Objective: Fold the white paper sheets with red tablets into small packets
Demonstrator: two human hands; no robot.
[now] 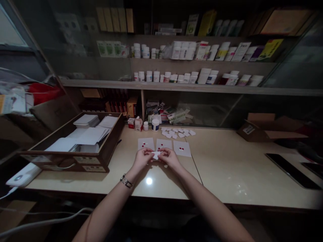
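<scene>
Between my left hand (pixel 143 157) and my right hand (pixel 170 157) is a small folded white paper packet (pixel 156 155), pinched at its two ends by thumbs and fingers. Just beyond lie three white paper squares in a row: a left sheet (pixel 148 140), a middle sheet (pixel 168 143) partly behind my right hand, and a right sheet (pixel 187 148). Each bears a few red and white pills (pixel 181 149). Behind them is a loose group of folded paper packets (pixel 178 132). A white bottle with a dark blue label (pixel 155 125) and a smaller white bottle (pixel 145 126) stand farther back.
At left, a wooden drawer (pixel 103 158) holds stacks of white paper. Small medicine boxes (pixel 138 124) stand behind the sheets. A cardboard box (pixel 254 129) and a black phone (pixel 290 169) lie at right. Shelves (pixel 191 86) of pill bottles rise at the back.
</scene>
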